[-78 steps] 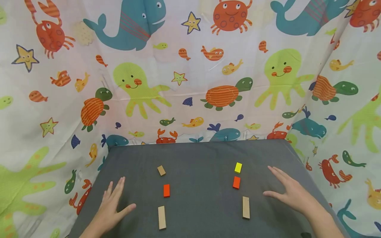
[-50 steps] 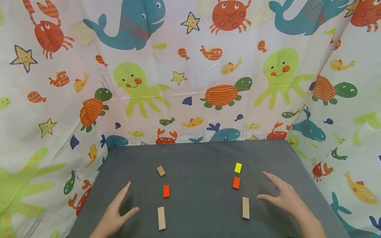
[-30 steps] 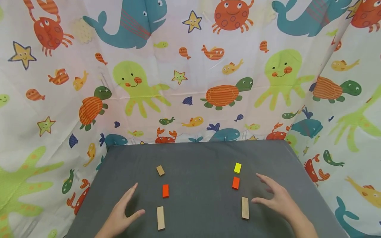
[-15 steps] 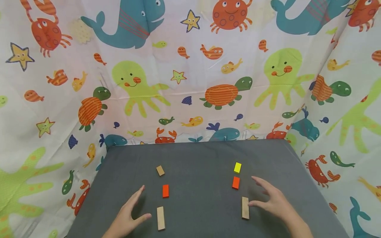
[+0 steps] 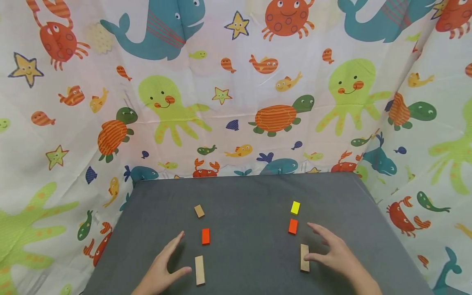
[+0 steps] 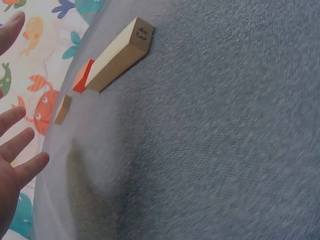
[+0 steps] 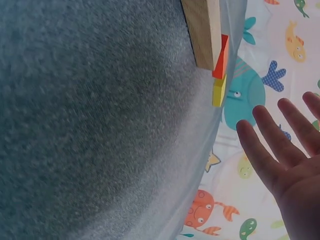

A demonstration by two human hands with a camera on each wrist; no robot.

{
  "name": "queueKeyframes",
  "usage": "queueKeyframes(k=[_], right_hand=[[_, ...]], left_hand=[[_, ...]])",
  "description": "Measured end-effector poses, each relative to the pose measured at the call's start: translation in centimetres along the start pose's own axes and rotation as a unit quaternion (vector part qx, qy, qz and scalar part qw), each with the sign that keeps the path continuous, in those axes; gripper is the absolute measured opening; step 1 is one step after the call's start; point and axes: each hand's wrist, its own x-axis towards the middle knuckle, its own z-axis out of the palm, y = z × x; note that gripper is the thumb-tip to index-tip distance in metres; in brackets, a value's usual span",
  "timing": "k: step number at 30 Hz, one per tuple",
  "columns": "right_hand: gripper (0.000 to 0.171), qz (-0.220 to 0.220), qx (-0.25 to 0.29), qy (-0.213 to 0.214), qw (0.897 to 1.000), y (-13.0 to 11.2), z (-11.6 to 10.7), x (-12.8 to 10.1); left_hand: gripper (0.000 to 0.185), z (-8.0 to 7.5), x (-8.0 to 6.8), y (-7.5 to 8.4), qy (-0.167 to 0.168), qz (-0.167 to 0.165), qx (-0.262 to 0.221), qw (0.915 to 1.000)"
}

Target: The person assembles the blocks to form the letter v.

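My left hand point(image 5: 164, 264) hovers at the left with fingers spread, just left of a long pale wooden block point(image 5: 199, 270). In the left wrist view that block point(image 6: 117, 57) has dark digits on its end. Beyond it lie a red block point(image 5: 205, 237) and a small tan block point(image 5: 199, 211). On the other side, my right hand point(image 5: 335, 252) holds nothing; its thumb overlaps another long wooden block point(image 5: 304, 265) in the head view, but the right wrist view shows the fingers apart from the block point(image 7: 204, 35). A second red block point(image 5: 293, 226) and a yellow block point(image 5: 295, 207) lie farther back.
The blocks lie in two columns on a dark grey cloth-covered table point(image 5: 247, 229). A white curtain point(image 5: 236, 110) printed with sea animals hangs behind the table and along both sides.
Both hands have moved inward over the table, the left one rightward and the right one leftward, nearer the long wooden blocks. The blocks have stayed where they were.
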Motion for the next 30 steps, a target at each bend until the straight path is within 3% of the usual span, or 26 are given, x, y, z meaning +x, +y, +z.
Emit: queueKeyframes(k=[9, 17, 30], right_hand=[[0.094, -0.030, -0.008, 0.017, 0.999, 0.1, 1.1, -0.8], [0.095, -0.082, -0.025, 0.049, 0.995, 0.5, 2.4, -1.4], [0.099, -0.030, -0.024, -0.019, 0.999, 1.5, 2.7, -1.2]], left_hand=[[0.096, 1.2, -0.3, -0.2, -0.020, 0.008, -0.010, 0.9997], [0.100, 1.7, -0.6, -0.6, -0.049, 0.017, -0.016, 0.9985], [0.097, 2.0, -0.1, -1.3, -0.132, -0.006, -0.027, 0.9908]])
